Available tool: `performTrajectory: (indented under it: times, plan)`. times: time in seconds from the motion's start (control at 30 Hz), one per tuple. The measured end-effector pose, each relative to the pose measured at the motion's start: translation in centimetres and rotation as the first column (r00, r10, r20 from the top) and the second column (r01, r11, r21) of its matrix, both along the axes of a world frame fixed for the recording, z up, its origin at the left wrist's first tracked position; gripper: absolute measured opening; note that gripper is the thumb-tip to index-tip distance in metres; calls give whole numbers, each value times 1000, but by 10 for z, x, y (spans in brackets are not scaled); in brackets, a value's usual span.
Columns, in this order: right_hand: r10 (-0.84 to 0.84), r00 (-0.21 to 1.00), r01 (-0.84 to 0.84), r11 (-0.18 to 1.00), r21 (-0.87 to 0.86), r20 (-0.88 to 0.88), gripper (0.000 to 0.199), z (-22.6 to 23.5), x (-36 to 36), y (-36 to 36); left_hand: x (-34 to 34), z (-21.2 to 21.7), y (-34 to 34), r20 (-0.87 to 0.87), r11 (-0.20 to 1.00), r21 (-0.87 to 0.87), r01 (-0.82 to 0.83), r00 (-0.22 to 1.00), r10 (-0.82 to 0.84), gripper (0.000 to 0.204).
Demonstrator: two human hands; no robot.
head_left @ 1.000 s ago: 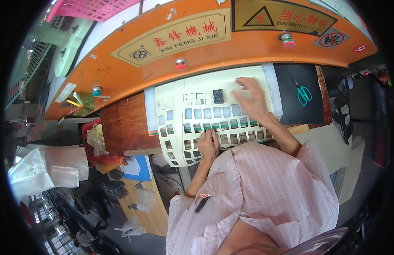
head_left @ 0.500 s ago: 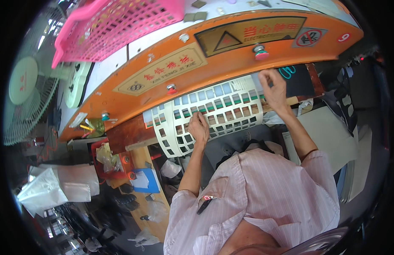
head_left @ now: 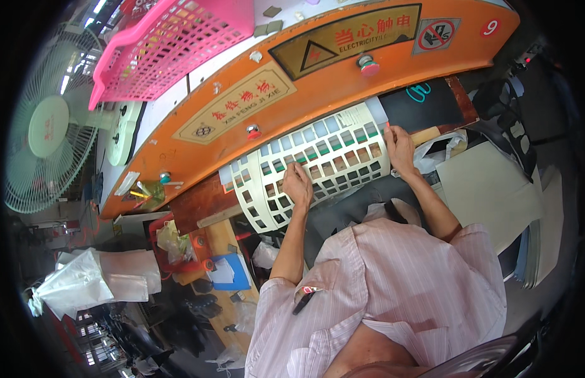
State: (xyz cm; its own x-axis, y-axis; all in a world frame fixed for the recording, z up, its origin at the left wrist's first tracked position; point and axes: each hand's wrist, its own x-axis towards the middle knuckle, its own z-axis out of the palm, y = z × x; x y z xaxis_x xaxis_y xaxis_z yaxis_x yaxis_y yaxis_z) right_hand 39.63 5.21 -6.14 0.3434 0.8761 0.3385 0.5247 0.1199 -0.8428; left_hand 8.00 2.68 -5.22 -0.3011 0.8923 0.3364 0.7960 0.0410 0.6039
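Observation:
A cream sheet (head_left: 265, 200) with rows of rectangular cut-out windows lies curved over the bench edge before me. Pale, green, brown and dark patches show through its windows. My left hand (head_left: 297, 185) rests on the sheet's middle, its fingers pressed together; whatever they pinch is hidden. At the right edge of the sheet is my right hand (head_left: 401, 151), fingers curled and closed, with a tiny red spot at the fingertips too small to name. A pale blue-grey strip (head_left: 376, 111) shows at the sheet's upper right corner.
An orange machine front (head_left: 330, 94) with red and green push buttons spans the far side. Above it stands a pink basket (head_left: 173, 50). A white fan (head_left: 50, 126) is at far left. Beige sheets (head_left: 488, 189) lie to my right; a blue clipboard (head_left: 241, 277) lies lower left.
My right hand has come down from above the sheet's upper right corner to its right edge. My left hand stays on the sheet's middle. The view has shifted slightly.

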Motion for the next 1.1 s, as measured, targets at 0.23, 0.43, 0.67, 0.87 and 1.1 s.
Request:
performTrajectory:
  times: [0.23, 0.43, 0.67, 0.87, 1.1]
  plan:
    - [55, 998, -51, 993, -108, 36, 33, -18, -4, -1, -8, -15, -8, -8, 998, -67, -8, 1000, 8, 25]
    - [-55, 982, 66, 996, -56, 180, 27, 10, -43, 61, -20, -20, -4, 36, 989, -134, 58, 998, -53, 20]
    - [713, 655, -718, 690, -90, 250, 60, 37, -176, 133, -19, -23, -18, 36, 976, -212, 46, 999, -39, 15]
    - [846, 526, -822, 481, -304, -84, 53, -5, -183, 151, -11, -40, -33, 103, 959, -280, -32, 993, 63, 8]
    - [569, 693, -717, 609, -339, -444, 54, 11, -156, 190, -6, -34, -34, 135, 943, -330, -47, 986, 96, 6]
